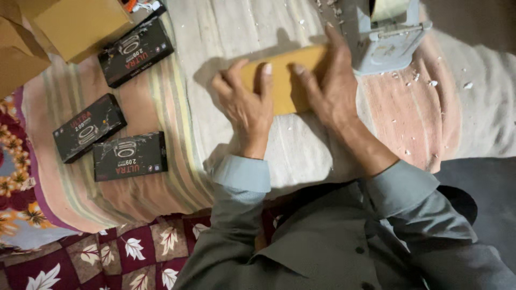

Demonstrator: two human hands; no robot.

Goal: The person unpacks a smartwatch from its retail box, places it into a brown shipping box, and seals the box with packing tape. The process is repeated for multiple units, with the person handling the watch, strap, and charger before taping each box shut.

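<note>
While both hands press down on it, a flat yellow-brown packet lies on a pale striped cloth spread over the surface in front of the person. The left hand rests on the packet's near left part, fingers spread flat and not gripping, the thumb out to the side on the cloth. The right hand lies over the packet's right part, palm down, with its fingers stretched forward to the far edge, where they reach the base of a grey tape dispenser. Neither hand is closed around anything; both simply lie open and flat on the packet. The dispenser stands just beyond the packet's far right end, touching or nearly touching it; I cannot tell which. Small white scraps are scattered on the cloth near the dispenser.

Off to the left, well apart from the hands, three black boxes lie on the cloth: one far box, one at the left edge and one nearer box, the last two just beside each other. Brown cardboard cartons sit in the far left corner. Grey-blue sleeves cover both forearms.
</note>
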